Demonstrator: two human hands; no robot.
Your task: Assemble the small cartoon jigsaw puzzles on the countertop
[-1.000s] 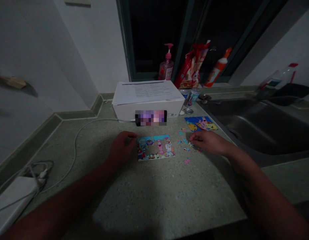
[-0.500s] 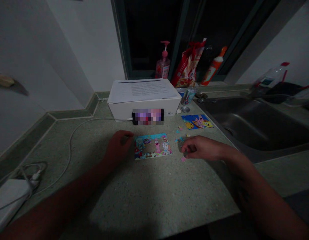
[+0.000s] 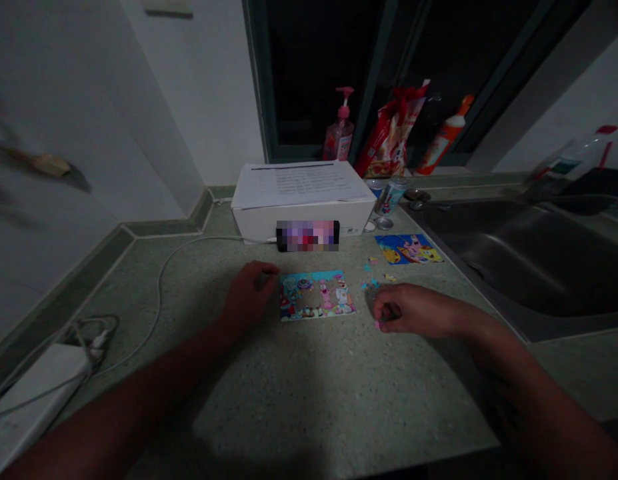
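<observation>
Right hand (image 3: pixel 413 310): fingertips are pinched together on a small pink puzzle piece (image 3: pixel 377 325) lying flat on the speckled stone counter (image 3: pixel 313 387). Left hand (image 3: pixel 251 291) is loosely curled, nothing held — set against the left edge of the flat rectangular puzzle (image 3: pixel 317 295).

The left hand (image 3: pixel 249 293) and right hand (image 3: pixel 413 311) are bare, like both forearms (image 3: pixel 153 393), dimly lit.

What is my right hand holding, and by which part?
The right hand's fingers seem to pinch a small pink puzzle piece by its upper edge.
</observation>
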